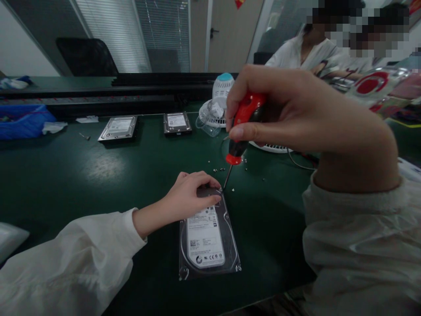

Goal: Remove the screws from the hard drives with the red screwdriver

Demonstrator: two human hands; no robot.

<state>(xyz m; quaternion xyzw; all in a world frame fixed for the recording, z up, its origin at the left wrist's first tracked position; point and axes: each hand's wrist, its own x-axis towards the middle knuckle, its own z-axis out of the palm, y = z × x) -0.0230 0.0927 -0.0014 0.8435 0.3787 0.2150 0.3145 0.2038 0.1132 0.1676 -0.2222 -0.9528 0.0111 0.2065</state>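
A hard drive (pixel 205 241) with a white label lies flat on the green table, its long side pointing away from me. Across its far end rests my left hand (pixel 194 195), thumb and fingers gripping the drive near the far right corner. My right hand (pixel 279 109) is wrapped round the red and black handle of a screwdriver (pixel 235 145), which is tilted slightly. The screwdriver's tip is at the drive's far right corner, by my left fingertips; whether it sits in a screw is too small to tell. Several small screws (pixel 222 169) lie just beyond.
Two more hard drives (pixel 119 127) (pixel 176 123) lie farther back. A white fan (pixel 223 94) stands behind my right hand, near a clear plastic cup. A blue bag (pixel 23 123) is at the far left. Two people in white sit across the table at the right.
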